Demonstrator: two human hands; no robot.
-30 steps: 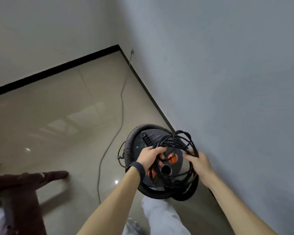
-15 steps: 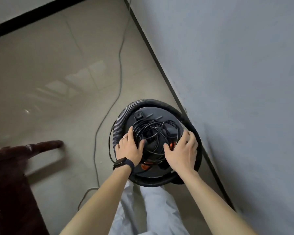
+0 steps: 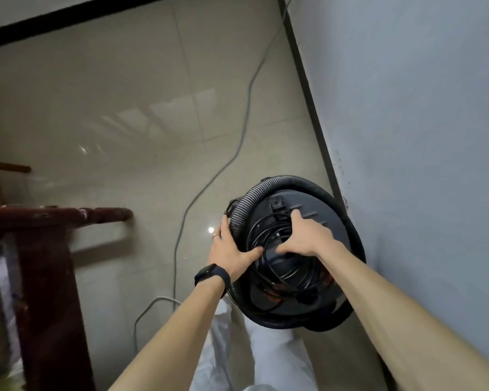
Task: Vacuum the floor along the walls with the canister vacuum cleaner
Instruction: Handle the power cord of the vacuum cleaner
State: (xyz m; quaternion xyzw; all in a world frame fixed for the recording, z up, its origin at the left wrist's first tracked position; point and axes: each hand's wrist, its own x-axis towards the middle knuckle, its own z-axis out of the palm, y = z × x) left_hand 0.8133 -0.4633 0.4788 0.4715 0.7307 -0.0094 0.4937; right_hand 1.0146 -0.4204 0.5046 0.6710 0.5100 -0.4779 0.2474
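Head camera, looking straight down: the vacuum cleaner (image 3: 325, 213) stands on the tiled floor (image 3: 110, 114), tucked right against the grey wall (image 3: 421, 122) and its black baseboard (image 3: 312, 108). It sits directly in front of the person, above the white trousers (image 3: 268, 351) in the picture.

A ribbed hose (image 3: 242, 210) loops around the round black lid, and a black cord (image 3: 285, 277) lies coiled in a tangle on top.

Both hands are on the machine. The left hand (image 3: 229, 249), with a black watch (image 3: 212, 275) on the wrist and a ring (image 3: 214, 236) on one finger, lies flat against the hose on the lid's left edge. Its fingers stretch along the outside of the hose and the thumb reaches in to touch the coiled cord.

The right hand (image 3: 305, 235) is on the middle of the lid, fingers bent over the far side of the coil and thumb tucked against the near side, clamped on the cord. The two thumbs sit just beside each other.

Off to the left, a thin grey cable (image 3: 247, 103) snakes across the floor from the far corner and passes near the vacuum cleaner's left side. Further left stands dark red wooden furniture (image 3: 40, 221), well apart from the machine.
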